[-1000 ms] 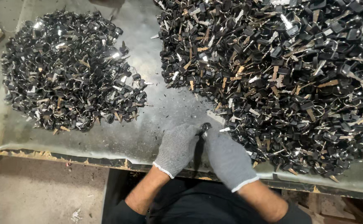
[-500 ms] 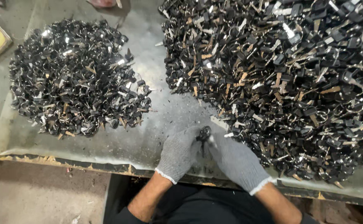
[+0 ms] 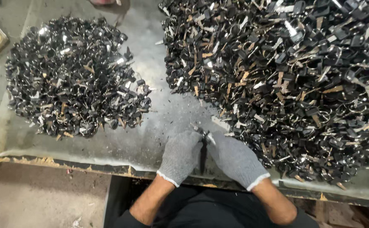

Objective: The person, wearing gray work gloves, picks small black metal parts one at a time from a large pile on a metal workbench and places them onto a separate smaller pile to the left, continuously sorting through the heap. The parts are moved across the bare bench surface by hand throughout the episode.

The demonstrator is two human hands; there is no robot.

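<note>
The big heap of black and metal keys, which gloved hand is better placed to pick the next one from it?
Probably the right hand: it lies against the edge of the big heap of black-headed metal keys, while the left hand lies farther off.

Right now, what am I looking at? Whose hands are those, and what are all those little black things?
The picture comes from a camera worn on a person's head, looking down. The left hand and right hand wear grey knit gloves and meet over a small dark metal piece, pinched between their fingers. They work at a grey metal table. On it lie two heaps of small black and silvery pieces with rings: a smaller pile on the left and a much bigger pile on the right.
</note>
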